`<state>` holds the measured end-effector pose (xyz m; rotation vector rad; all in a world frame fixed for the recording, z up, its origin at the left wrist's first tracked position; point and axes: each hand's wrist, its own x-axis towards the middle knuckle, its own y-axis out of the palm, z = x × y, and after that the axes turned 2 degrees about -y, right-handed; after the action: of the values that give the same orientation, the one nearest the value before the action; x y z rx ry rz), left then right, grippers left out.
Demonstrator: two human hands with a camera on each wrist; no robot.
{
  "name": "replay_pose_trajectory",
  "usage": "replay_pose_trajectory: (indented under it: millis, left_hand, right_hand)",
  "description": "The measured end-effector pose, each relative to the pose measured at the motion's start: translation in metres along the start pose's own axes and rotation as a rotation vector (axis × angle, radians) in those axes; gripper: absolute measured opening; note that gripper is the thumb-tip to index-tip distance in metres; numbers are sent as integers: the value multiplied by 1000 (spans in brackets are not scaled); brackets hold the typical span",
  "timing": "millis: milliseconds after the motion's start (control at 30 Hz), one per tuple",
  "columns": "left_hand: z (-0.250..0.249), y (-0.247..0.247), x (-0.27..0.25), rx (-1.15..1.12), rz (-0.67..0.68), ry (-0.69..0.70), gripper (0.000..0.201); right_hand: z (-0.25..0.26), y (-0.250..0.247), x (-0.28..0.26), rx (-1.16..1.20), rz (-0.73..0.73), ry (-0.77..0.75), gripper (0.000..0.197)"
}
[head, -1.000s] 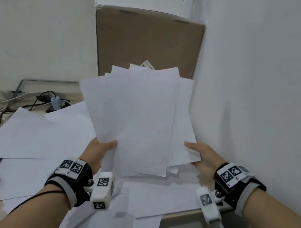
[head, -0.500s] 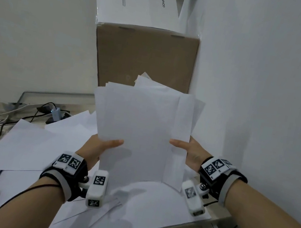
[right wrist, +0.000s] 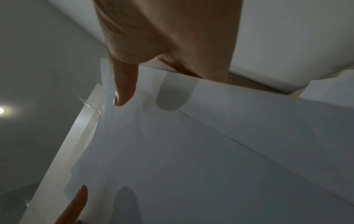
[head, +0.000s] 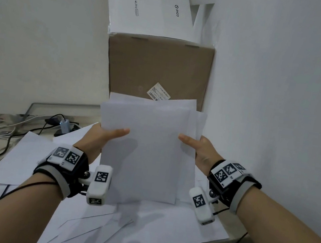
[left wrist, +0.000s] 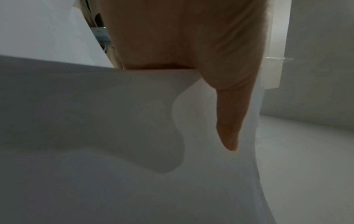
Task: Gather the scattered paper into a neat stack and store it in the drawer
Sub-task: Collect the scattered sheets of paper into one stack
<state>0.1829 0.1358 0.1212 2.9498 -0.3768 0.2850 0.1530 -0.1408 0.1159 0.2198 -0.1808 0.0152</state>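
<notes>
I hold a stack of white paper [head: 146,152] upright above the desk, its sheets nearly squared, with a few edges still sticking out at the top and right. My left hand [head: 111,134] grips its left edge, thumb in front and fingers hidden behind. My right hand [head: 191,144] grips the right edge the same way. In the left wrist view the thumb [left wrist: 229,121] presses on the paper [left wrist: 95,121]. In the right wrist view the thumb [right wrist: 124,87] lies on the sheets [right wrist: 210,151]. Loose sheets [head: 159,230] still cover the desk below.
A brown cardboard box [head: 157,66] stands right behind the stack, with a white box [head: 152,8] on top. A wall [head: 285,99] runs close along the right. Cables [head: 6,130] and an adapter lie at the left. More sheets [head: 23,158] spread to the left.
The fanned, tilted sheets have been drawn together into a straighter upright stack. My hands have moved closer together, one on each side edge.
</notes>
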Motion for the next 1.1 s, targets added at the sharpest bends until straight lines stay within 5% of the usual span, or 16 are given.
replay_pose_trajectory:
  millis: [267, 367, 467, 533, 600, 733, 867, 967, 1033, 1100]
  left_hand:
    - [19, -6, -15, 71, 74, -80, 91]
    - [35, -8, -23, 90, 37, -146, 92]
    - [39, -2, -22, 64, -81, -147, 70]
    - [30, 4, -19, 38, -154, -125, 37]
    - [20, 5, -13, 22, -170, -106, 30]
    - [26, -2, -10, 46, -95, -144, 59]
    - [69, -5, -29, 99, -67, -291, 90]
    - [87, -1, -37, 125, -108, -332, 78]
    - [85, 4, -33, 119, -207, -310, 50]
    - [76, 9, -24, 116, -271, -304, 33]
  right_hand:
    - [-12, 18, -1, -44, 63, 6, 59]
    - [-25, 18, -2, -64, 15, 72, 84]
    - [-34, 21, -1, -26, 26, 71, 93]
    - [-30, 27, -2, -1, 19, 57, 73]
    - [-23, 31, 0, -14, -12, 28, 50]
    - [-27, 25, 0, -68, 22, 73, 43]
    - [-65, 11, -11, -125, 142, 265, 93]
    - [-80, 11, -18, -150, 132, 316, 77]
    - [-78, 12, -19, -174, 111, 310, 52]
    - [-68, 9, -18, -193, 103, 300, 47]
